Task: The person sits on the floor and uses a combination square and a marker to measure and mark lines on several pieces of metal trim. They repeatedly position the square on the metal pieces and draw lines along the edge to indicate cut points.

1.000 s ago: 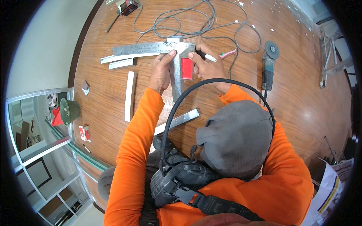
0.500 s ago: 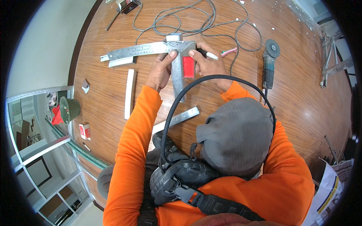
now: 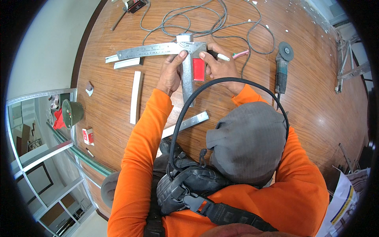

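Observation:
A steel square ruler (image 3: 154,49) with a red stock (image 3: 198,71) lies across an upright grey metal channel (image 3: 185,89) on the wooden floor. My left hand (image 3: 169,75) grips the channel's left side, its thumb up against the ruler's blade. My right hand (image 3: 223,69) rests beside the red stock and holds a black marker with a white tip (image 3: 218,56) near the blade's right end. A small metal block (image 3: 184,37) sits just above the blade.
An angle grinder (image 3: 281,69) lies to the right, and its black cable (image 3: 205,19) loops at the top. White strips (image 3: 135,96) and a metal offcut (image 3: 189,123) lie left and below. A pink pen (image 3: 241,53), a red box (image 3: 88,135) and a green pot (image 3: 73,113) are nearby.
The ruler's blade has tilted slightly and settled back across the channel. My left thumb has moved up against the blade. My right hand has stayed by the red stock with the marker.

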### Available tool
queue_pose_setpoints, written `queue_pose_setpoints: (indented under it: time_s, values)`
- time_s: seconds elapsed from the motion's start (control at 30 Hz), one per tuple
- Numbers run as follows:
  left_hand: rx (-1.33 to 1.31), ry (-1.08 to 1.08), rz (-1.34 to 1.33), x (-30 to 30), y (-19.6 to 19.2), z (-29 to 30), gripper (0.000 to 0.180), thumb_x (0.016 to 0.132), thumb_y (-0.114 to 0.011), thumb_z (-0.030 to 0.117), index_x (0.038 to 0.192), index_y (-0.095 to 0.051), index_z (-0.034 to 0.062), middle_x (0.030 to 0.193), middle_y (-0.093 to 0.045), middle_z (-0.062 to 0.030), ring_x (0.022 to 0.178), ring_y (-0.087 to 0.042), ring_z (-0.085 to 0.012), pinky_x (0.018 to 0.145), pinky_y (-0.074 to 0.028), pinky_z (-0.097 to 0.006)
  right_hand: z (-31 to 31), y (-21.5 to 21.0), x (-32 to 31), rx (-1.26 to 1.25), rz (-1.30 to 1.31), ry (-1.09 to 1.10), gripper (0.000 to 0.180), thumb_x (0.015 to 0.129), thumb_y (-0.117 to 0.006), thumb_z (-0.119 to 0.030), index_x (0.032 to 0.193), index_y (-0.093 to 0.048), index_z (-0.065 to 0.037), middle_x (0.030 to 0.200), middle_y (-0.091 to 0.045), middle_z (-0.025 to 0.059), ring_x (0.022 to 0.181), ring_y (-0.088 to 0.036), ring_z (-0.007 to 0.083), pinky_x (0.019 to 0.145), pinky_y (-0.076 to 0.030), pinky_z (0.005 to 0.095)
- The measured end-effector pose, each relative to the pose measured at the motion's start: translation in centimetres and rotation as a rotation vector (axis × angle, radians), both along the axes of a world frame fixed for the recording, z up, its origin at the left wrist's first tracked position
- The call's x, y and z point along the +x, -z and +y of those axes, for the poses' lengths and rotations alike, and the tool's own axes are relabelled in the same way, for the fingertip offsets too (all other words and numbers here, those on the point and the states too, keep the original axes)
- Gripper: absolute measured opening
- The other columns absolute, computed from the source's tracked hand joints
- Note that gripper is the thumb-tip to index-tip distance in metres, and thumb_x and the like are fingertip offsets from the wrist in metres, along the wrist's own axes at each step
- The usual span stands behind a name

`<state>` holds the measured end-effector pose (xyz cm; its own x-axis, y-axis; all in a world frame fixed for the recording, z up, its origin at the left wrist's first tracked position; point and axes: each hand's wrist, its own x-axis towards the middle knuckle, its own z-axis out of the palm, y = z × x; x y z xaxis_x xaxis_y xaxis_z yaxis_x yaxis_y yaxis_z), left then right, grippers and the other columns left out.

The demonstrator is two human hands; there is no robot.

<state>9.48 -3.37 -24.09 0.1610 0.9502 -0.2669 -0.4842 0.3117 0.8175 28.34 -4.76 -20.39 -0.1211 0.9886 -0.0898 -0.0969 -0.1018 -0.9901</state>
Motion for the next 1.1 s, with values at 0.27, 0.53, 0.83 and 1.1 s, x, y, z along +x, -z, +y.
queue_pose_setpoints:
  time_s: [0.27, 0.53, 0.83, 1.1]
  values:
    - [-0.045, -0.086, 0.31, -0.7, -0.8, 0.1, 0.036, 0.087, -0.076, 0.026, 0.106, -0.067, -0.0017, 0.099, -0.068, -0.0085, 0.089, -0.06, -0.0145, 0.081, -0.047, -0.029, 0.9, 0.8, 0.9, -0.014, -0.067, 0.163, 0.029, 0.098, -0.059, -0.024, 0.114, -0.067, -0.001, 0.09, -0.066, 0.0061, 0.079, -0.061, 0.0124, 0.069, -0.048, 0.0263]
    - [-0.021, -0.068, 0.247, -0.1, -0.6, 0.4, 0.038, 0.086, -0.076, 0.028, 0.105, -0.068, -0.0044, 0.096, -0.069, -0.01, 0.084, -0.06, -0.0142, 0.078, -0.047, -0.027, 3.2, -1.9, 0.9, 0.407, -0.052, -0.061, 0.025, 0.096, -0.064, -0.015, 0.117, -0.067, -0.002, 0.101, -0.071, 0.0071, 0.093, -0.065, 0.0127, 0.082, -0.05, 0.0263]
    - [-0.021, -0.12, 0.275, -0.2, -0.4, 0.5, 0.032, 0.087, -0.074, 0.024, 0.1, -0.07, -0.0047, 0.09, -0.069, -0.0096, 0.08, -0.062, -0.0147, 0.074, -0.05, -0.028, 3.2, -1.7, 0.2, 0.307, 0.101, -0.025, 0.025, 0.096, -0.064, -0.011, 0.118, -0.064, 0.0, 0.101, -0.07, 0.0081, 0.096, -0.065, 0.0137, 0.084, -0.051, 0.0269]
    - [-0.001, -0.105, 0.36, -0.5, -1.5, 0.5, 0.033, 0.087, -0.073, 0.022, 0.104, -0.07, -0.0063, 0.096, -0.071, -0.0107, 0.083, -0.064, -0.0152, 0.076, -0.05, -0.028, 3.9, -1.3, 0.3, 0.425, -0.117, -0.118, 0.022, 0.088, -0.069, -0.007, 0.109, -0.069, -0.001, 0.098, -0.07, 0.0062, 0.091, -0.064, 0.0122, 0.081, -0.051, 0.0263]
